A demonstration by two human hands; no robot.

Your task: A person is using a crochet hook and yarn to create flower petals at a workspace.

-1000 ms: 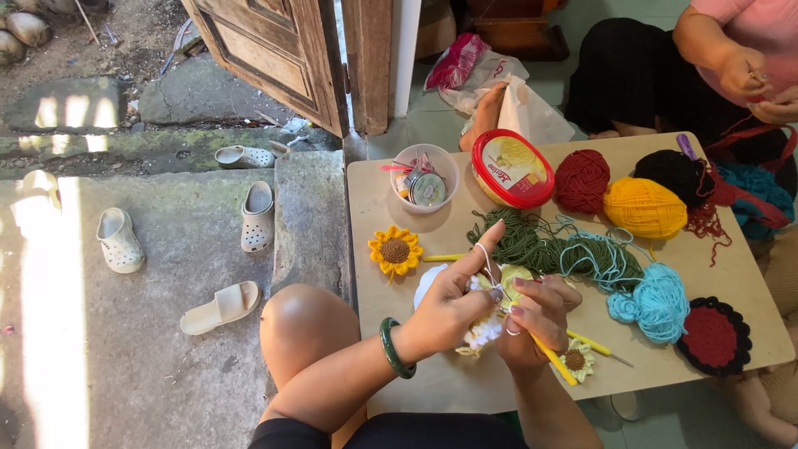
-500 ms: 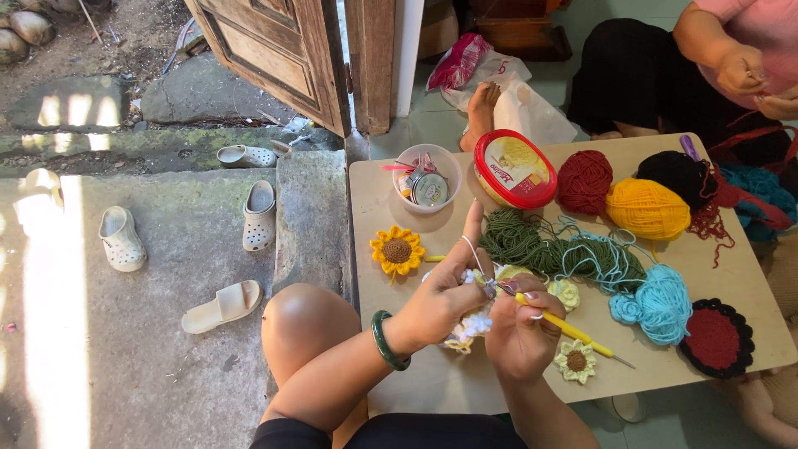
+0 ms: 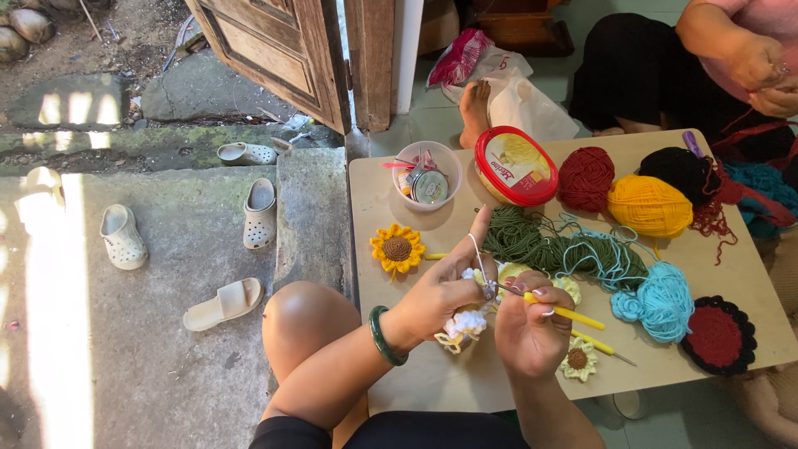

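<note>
Low and square, the pale wooden worktop (image 3: 416, 391) sits on a green tiled floor beside an open wooden door (image 3: 274, 50), with a sunlit concrete step (image 3: 166, 249) at nine o'clock.

Nearest, the left hand (image 3: 440, 295), a green bangle (image 3: 384, 337) on its wrist, pinches a small white crocheted piece (image 3: 467, 323) between thumb and fingers, the index finger raised with a strand of yarn over it. The right hand (image 3: 532, 328) is closed around a yellow-handled crochet hook (image 3: 565, 314), its tip meeting the white piece. The two hands are close together over the near middle of the worktop, each clamped on its own thing.

Just at four o'clock of the right hand lie a second yellow hook (image 3: 603, 345) and a small pale crocheted flower with a brown centre (image 3: 578, 359). At ten o'clock of the hands lies a yellow crocheted sunflower (image 3: 397, 248). At two o'clock, a tangle of dark green yarn (image 3: 519, 237) runs into a light blue ball of yarn (image 3: 661, 299); a round red and black crocheted mat (image 3: 716, 337) sits at the three o'clock edge.

Farther off stand a clear plastic cup of small notions (image 3: 428, 176), a red-rimmed yellow tub (image 3: 515, 165), a red yarn ball (image 3: 586, 177), an orange-yellow yarn ball (image 3: 648, 205) and a black yarn ball (image 3: 682, 170). Beyond them another person's hands (image 3: 761, 71) work red thread.

Light-coloured clogs and a sandal (image 3: 224, 303) lie scattered on the step.
</note>
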